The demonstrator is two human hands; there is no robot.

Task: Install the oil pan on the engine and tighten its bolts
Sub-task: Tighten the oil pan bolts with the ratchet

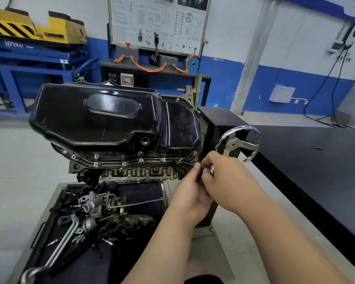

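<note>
Oil pan (103, 117), black pressed steel, one: seated sump-up on the inverted engine (131, 173), one, on its stand at centre of view, flange down on the block all along the near edge. Bolt heads (124, 163): I count seven along the near flange, the one under the tool included, plus one at the far corner near one o'clock of the pan; the left and far edges are hidden. Drain hole (145, 141), one, open, at five o'clock of the pan. Socket driver (190, 163), one, slim shaft, tip on the flange bolt at four o'clock of the pan. Left hand (188, 193), one: fingertips pinched on the shaft. Right hand (228, 181), one: curled round the handle end, a bright metal knob showing in the fist. Step in hand, as I judge it: running this bolt down. To do it well I should keep the shaft in line with the bolt, steady it with the left, turn with the right, and snug all bolts evenly before final tightening so the flange is not warped. Handwheel (237, 144), one, chromed, at three o'clock of the pan. Turbocharger (103, 203), one, among loose parts in the tray (143, 191) at six o'clock.
</note>
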